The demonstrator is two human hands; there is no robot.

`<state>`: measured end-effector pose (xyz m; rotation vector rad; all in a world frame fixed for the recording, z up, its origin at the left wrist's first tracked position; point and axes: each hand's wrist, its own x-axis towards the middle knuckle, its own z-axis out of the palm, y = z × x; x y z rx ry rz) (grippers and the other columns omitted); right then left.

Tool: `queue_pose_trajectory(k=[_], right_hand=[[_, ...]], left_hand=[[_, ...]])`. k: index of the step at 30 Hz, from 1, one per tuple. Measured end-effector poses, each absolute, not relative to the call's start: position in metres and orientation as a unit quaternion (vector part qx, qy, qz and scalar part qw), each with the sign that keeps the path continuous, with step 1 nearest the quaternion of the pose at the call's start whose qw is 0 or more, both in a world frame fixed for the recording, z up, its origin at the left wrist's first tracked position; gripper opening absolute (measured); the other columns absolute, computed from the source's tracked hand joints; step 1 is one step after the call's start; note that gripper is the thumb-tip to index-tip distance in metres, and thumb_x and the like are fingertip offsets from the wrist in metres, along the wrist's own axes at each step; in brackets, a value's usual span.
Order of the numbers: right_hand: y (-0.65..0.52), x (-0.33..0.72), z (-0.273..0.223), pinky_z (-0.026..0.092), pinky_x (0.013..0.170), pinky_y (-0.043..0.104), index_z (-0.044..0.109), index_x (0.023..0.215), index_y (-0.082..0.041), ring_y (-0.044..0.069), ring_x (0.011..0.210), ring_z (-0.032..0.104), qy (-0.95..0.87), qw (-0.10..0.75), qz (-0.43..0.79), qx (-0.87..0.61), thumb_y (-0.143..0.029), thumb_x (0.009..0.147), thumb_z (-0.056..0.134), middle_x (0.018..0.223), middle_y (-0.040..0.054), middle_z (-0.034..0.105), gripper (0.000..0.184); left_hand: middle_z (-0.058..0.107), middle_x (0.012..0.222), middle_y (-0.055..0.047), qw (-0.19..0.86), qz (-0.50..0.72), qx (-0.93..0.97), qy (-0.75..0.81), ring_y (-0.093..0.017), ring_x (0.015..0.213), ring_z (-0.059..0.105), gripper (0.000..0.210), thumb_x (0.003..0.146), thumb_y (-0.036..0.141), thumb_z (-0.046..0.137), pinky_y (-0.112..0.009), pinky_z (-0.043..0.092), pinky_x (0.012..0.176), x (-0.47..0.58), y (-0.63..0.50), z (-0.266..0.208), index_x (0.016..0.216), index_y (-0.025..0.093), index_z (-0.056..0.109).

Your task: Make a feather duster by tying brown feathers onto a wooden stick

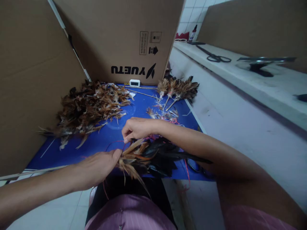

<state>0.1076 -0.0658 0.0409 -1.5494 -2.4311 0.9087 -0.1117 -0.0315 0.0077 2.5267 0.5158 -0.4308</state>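
A tall brown cardboard panel printed with black lettering, upside down, point(115, 41) stands behind a smooth blue tabletop point(141, 103), and a long white ledge point(271, 86) runs along the right side. On the left of the tabletop lies a broad heap of loose brown feathers with pale quill ends point(88, 110). Near the front edge is a full bundle of long tan and glossy black feathers point(158, 156), lying sideways with its dark tips toward the right forearm. At the far right of the tabletop, three smaller brown feather bundles on pale thin sticks point(178, 88) rest side by side. The person's left hand point(102, 166) is closed around the base of the full bundle, while the right hand point(136, 127), just above it, has thumb and fingers pinched together on a thin pink string point(117, 141). A long, pale, slender rod point(35, 171) reaches under the left forearm; its far end is hidden. Black-handled metal scissors point(217, 58) lie on the ledge, and a small white digital display point(134, 83) sits against the panel's foot.
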Motion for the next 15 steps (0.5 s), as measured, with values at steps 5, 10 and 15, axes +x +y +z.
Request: queue_pose_trajectory(k=[5, 10, 15], right_hand=[[-0.067, 0.114, 0.045, 0.031, 0.059, 0.019, 0.073, 0.079, -0.013, 0.007, 0.059, 0.047, -0.801, 0.075, 0.244, -0.542, -0.020, 0.080, 0.065, 0.059, -0.0035, 0.059, 0.011], [-0.070, 0.115, 0.043, 0.030, 0.058, 0.020, 0.072, 0.079, -0.015, 0.007, 0.058, 0.047, -0.805, 0.096, 0.207, -0.547, -0.028, 0.083, 0.061, 0.063, -0.0021, 0.060, 0.018], [-0.068, 0.109, 0.043, 0.031, 0.056, 0.023, 0.072, 0.081, -0.018, 0.012, 0.066, 0.054, -0.813, 0.075, 0.134, -0.562, -0.039, 0.076, 0.066, 0.074, 0.0022, 0.068, 0.022]], left_hand=[[0.064, 0.073, -0.006, 0.339, -0.060, 0.909, 0.237, -0.022, 0.065, 0.059, 0.018, 0.081, 0.037, 0.047, -0.028, 0.039, 0.059, -0.106, -0.018, -0.001, 0.089, 0.022, 0.052], [0.066, 0.076, -0.008, 0.323, -0.062, 0.908, 0.260, -0.024, 0.071, 0.062, 0.022, 0.083, 0.040, 0.044, -0.030, 0.043, 0.065, -0.101, -0.014, -0.003, 0.087, 0.021, 0.053], [0.066, 0.077, -0.011, 0.305, -0.071, 0.904, 0.291, -0.027, 0.079, 0.063, 0.033, 0.087, 0.043, 0.037, -0.032, 0.044, 0.068, -0.087, -0.018, 0.006, 0.088, 0.018, 0.058]])
